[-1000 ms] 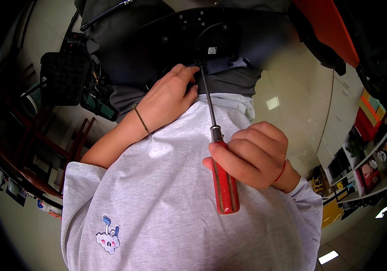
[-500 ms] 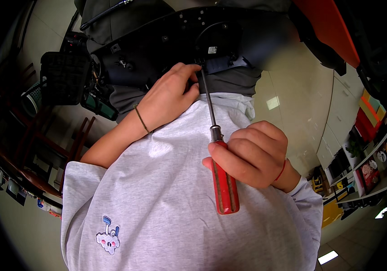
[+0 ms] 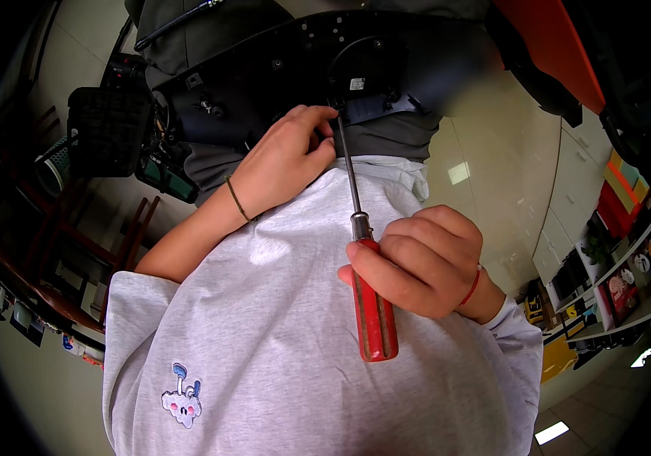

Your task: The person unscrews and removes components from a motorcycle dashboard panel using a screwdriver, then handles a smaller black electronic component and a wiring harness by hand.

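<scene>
My right hand [image 3: 432, 262] is wrapped round the red handle of a long screwdriver [image 3: 375, 311], thumb and forefinger near its metal collar. Its thin shaft points away from me, and its tip meets the near edge of a large black plastic panel [image 3: 253, 95] lying across my lap. Beside that tip is my left hand [image 3: 287, 156], fingers bent and the forefinger's end against the shaft or panel edge. What the left fingertips pinch, if anything, is too small and dark to make out. Whatever the tip sits in is also hidden.
An open black tool case [image 3: 109, 131] with green parts is at the left, close to wooden chairs [image 3: 131, 243]. An orange and black object [image 3: 557, 53] juts in at the upper right. White drawers [image 3: 569, 171] and a cluttered shelf [image 3: 630, 300] stand along the right.
The screwdriver's handle has swung slightly left with my right hand, while its tip stays in place. My left hand has barely moved.
</scene>
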`<state>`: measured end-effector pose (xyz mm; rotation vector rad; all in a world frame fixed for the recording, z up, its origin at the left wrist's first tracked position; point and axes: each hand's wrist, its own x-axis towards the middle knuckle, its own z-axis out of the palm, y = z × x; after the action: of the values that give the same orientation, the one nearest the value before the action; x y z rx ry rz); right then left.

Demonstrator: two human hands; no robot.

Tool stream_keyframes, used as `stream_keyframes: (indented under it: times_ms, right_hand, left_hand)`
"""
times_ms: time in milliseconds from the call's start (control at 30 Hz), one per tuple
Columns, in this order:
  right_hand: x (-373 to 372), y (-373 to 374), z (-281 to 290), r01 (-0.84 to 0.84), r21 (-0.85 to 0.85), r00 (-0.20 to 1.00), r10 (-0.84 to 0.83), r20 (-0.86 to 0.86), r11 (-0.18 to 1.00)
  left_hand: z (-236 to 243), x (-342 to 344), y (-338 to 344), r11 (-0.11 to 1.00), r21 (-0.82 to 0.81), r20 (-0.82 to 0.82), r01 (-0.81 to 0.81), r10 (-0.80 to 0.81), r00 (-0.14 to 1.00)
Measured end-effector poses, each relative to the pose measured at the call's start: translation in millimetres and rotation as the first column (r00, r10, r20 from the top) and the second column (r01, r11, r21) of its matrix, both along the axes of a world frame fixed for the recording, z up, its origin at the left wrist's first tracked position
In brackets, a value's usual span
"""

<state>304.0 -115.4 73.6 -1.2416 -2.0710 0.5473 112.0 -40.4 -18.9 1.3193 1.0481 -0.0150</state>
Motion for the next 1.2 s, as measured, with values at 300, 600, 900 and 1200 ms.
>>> stream_keyframes:
  times_ms: [300, 600, 900, 1200]
  right_hand:
    - [-1, 1, 0, 0.015, -0.029, 1.000, -0.015, -0.001, 0.999]
    - [-1, 3, 0, 0.089, -0.069, 0.996, -0.090, -0.007, 0.994]
    - [2, 4, -2, 0.121, -0.103, 0.990, -0.128, -0.067, 0.987]
    - [1, 14, -4, 0.020, -0.179, 0.998, -0.029, -0.049, 0.984]
  left_hand:
    - [-1, 0, 0, 1.000, 0.003, -0.007, 0.012, -0.012, 1.000]
    - [3, -1, 2, 0.999, -0.008, -0.010, 0.033, -0.033, 0.999]
    - [62, -22, 2, 0.911, 0.406, 0.201, 0.074, -0.168, 0.965]
    - [76, 15, -12, 0.505, 0.754, 0.604, -0.420, -0.282, 0.746]
